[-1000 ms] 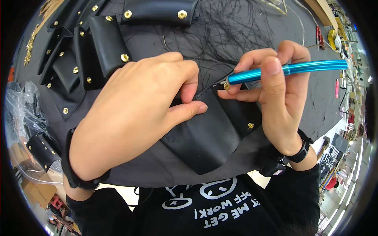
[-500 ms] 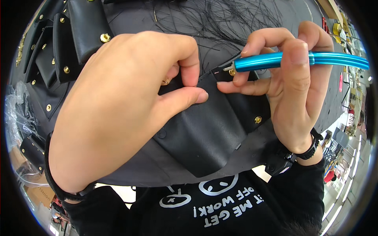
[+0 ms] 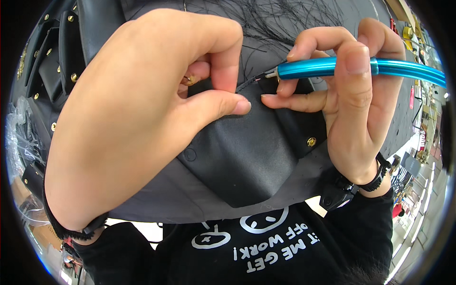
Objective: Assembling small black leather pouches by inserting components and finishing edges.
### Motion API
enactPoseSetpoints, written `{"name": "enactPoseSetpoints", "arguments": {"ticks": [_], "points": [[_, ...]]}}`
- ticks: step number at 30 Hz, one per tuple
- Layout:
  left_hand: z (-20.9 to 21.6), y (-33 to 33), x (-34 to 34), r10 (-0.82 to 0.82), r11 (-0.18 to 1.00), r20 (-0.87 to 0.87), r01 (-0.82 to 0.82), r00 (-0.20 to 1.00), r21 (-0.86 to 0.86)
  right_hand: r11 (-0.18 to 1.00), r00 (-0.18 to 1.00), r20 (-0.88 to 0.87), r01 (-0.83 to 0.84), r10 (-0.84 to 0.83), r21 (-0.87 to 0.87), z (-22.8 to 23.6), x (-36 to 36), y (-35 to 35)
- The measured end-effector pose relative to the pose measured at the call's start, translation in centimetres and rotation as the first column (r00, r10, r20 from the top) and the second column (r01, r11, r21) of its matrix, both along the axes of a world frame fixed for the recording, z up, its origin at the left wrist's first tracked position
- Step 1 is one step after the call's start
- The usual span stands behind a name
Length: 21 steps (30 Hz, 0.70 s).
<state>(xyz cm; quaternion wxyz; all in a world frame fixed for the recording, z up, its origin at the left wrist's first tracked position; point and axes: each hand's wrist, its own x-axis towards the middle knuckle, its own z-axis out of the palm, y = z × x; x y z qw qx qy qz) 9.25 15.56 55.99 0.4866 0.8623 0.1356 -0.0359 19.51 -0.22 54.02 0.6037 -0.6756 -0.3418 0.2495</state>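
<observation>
A black leather pouch piece (image 3: 242, 156) with a flap and a gold snap (image 3: 311, 142) lies before me, its lower corner pointing toward me. My left hand (image 3: 123, 95) is closed, thumb and forefinger pinching the pouch's upper edge. My right hand (image 3: 356, 104) grips a shiny blue pen-shaped tool (image 3: 308, 68), whose rear end curves off to the right. The tool's pale narrow tip (image 3: 270, 73) is at the pouch's upper stitched edge; whether it touches cannot be told. Another gold snap is partly hidden behind the right fingers.
Loose black thread scraps (image 3: 285, 21) are strewn across the far side of the grey work surface (image 3: 190, 204). At the left stand several black leather pieces with gold snaps (image 3: 54, 66), beside crumpled clear plastic (image 3: 23, 128).
My left hand and the pouch's edge have shifted slightly up and left. The tool's tip has moved a little up and left along that edge. Both grips stay the same.
</observation>
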Motion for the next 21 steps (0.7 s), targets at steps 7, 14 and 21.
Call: {"name": "enactPoseSetpoints", "arguments": {"ticks": [7, 14, 21], "points": [[-0.1, 0.1, 1.1, -0.012, 1.0, 0.015, 0.012, 1.0, 0.01, 0.999, 0.999, 0.045, 0.003, -0.002, -0.032, 0.0, 0.5, -0.2], [-0.1, 0.2, 0.1, 0.018, 0.998, 0.151, -0.028, 0.988, 0.06, 0.998, 0.993, 0.114, -0.031, 0.036, -0.049, 0.4, -0.5, 0.3], [-0.6, 0.0, 1.0, -0.004, 0.997, 0.174, -0.01, 0.985, 0.076, 0.997, 0.994, 0.106, 0.027, -0.02, -0.071, -0.2, 0.1, -0.2]]}}
